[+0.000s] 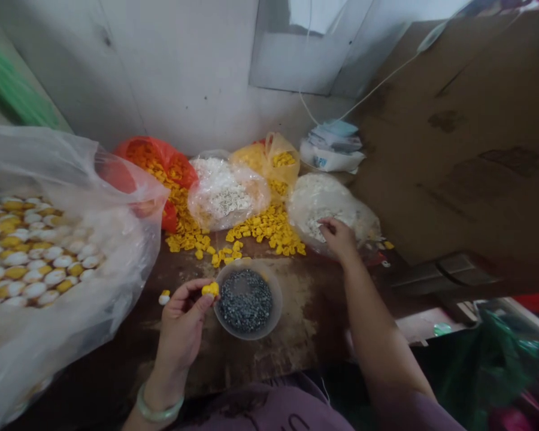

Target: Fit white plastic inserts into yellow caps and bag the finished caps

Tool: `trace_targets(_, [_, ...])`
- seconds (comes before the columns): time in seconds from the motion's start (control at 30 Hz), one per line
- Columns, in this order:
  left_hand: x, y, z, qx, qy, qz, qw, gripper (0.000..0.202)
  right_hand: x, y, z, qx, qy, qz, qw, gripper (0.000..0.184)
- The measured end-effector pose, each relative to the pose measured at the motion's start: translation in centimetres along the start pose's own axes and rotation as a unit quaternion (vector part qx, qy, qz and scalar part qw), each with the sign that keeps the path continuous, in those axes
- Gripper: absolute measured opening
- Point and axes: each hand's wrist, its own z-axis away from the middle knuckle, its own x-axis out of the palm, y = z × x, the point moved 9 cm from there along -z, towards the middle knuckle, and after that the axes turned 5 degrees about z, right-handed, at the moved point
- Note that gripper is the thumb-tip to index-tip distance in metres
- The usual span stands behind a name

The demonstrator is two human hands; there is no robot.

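Observation:
My left hand (182, 326) pinches a small yellow plastic piece (210, 290) between thumb and fingers, just left of a round clear bowl (278, 305) holding dark grey beads (245, 301). A small white-and-yellow piece (164, 297) lies by my left fingers. My right hand (339, 239) rests at the mouth of a clear bag of white pieces (327, 206), its fingers curled against the contents. Whether it holds anything is hidden. Loose yellow pieces (265, 227) are heaped on the table between the bags. A large clear bag (72, 179) of white-and-yellow pieces lies at the left.
The stained dark wooden table (296, 353) is backed by a white wall (193, 72). Along the wall stand a red bag (157, 158), a clear bag of white pieces (224, 194) and a yellow bag (265, 158). Brown cardboard (449, 137) stands at the right, and a dark green bag (489, 371) sits low right.

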Motion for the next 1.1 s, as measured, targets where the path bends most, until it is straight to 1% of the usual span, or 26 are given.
trace_targets(0.07, [1.3, 0.2, 0.4, 0.015, -0.047, -0.03, 0.998, 0.026, 1.5, -2.8, 2.0, -0.017, -0.021, -0.069, 0.997, 0.026])
trace_targets(0.13, [2.9, 0.6, 0.9, 0.042, -0.098, -0.063, 0.992, 0.02, 3.9, -6.3, 5.1, -0.037, -0.067, -0.137, 0.988, 0.029])
trace_targets(0.17, [3.6, 0.9, 1.1, 0.062, -0.119, -0.079, 0.988, 0.017, 5.2, -8.3, 6.9, -0.049, -0.096, -0.181, 0.978, 0.029])
trace_targets(0.2, [4.2, 1.2, 1.3, 0.085, -0.135, -0.096, 0.983, 0.015, 6.6, -10.3, 8.9, -0.053, -0.144, -0.276, 0.949, 0.029])
trace_targets(0.23, [4.7, 1.7, 1.5, 0.11, -0.145, -0.114, 0.977, 0.014, 7.6, -12.2, 10.9, -0.054, -0.181, -0.343, 0.92, 0.027])
trace_targets(0.27, [5.0, 2.2, 1.7, 0.138, -0.152, -0.132, 0.97, 0.013, 8.2, -13.9, 12.6, -0.06, -0.203, -0.378, 0.901, 0.024])
trace_targets(0.3, [5.2, 2.7, 1.8, 0.17, -0.156, -0.149, 0.962, 0.012, 8.3, -15.5, 14.1, -0.08, -0.218, -0.395, 0.889, 0.019])
trace_targets(0.33, [5.3, 3.3, 2.1, 0.201, -0.159, -0.166, 0.952, 0.012, 8.1, -17.0, 15.3, -0.109, -0.223, -0.392, 0.886, 0.014])
trace_targets(0.4, [5.4, 4.2, 2.5, 0.257, -0.167, -0.2, 0.931, 0.014, 7.0, -19.0, 16.8, -0.179, -0.212, -0.356, 0.893, 0.003])
trace_targets(0.43, [5.3, 4.6, 2.8, 0.281, -0.17, -0.215, 0.92, 0.015, 6.5, -19.7, 17.2, -0.212, -0.206, -0.334, 0.895, 0.004])
trace_targets(0.5, [5.1, 5.2, 3.1, 0.318, -0.171, -0.236, 0.902, 0.016, 5.7, -20.6, 17.7, -0.256, -0.208, -0.305, 0.894, 0.012])
trace_targets(0.53, [5.0, 5.4, 3.3, 0.333, -0.171, -0.242, 0.895, 0.016, 5.5, -20.8, 17.9, -0.27, -0.218, -0.302, 0.888, 0.014])
trace_targets(0.63, [5.0, 5.9, 3.7, 0.371, -0.175, -0.257, 0.875, 0.014, 5.5, -21.1, 18.2, -0.28, -0.26, -0.327, 0.864, 0.012])
trace_targets(0.7, [5.2, 6.1, 4.0, 0.393, -0.182, -0.27, 0.86, 0.014, 5.9, -20.9, 18.2, -0.259, -0.28, -0.359, 0.852, 0.005])
trace_targets(0.73, [5.3, 6.3, 4.2, 0.405, -0.184, -0.276, 0.852, 0.014, 6.2, -20.8, 18.3, -0.243, -0.288, -0.378, 0.846, 0.005])
trace_targets(0.87, [5.7, 6.8, 5.0, 0.453, -0.195, -0.305, 0.815, 0.017, 8.2, -19.9, 18.8, -0.166, -0.323, -0.447, 0.818, 0.018])
trace_targets(0.93, [5.8, 6.8, 5.2, 0.465, -0.198, -0.322, 0.801, 0.019, 9.0, -19.3, 19.2, -0.125, -0.328, -0.475, 0.807, 0.023])
trace_targets(1.0, [5.7, 6.6, 5.1, 0.465, -0.197, -0.326, 0.799, 0.021, 9.5, -18.9, 19.6, -0.101, -0.32, -0.49, 0.805, 0.026])
trace_targets(1.1, [5.6, 6.0, 4.7, 0.447, -0.221, -0.298, 0.814, 0.022, 9.6, -18.7, 19.6, -0.111, -0.321, -0.465, 0.818, 0.027])
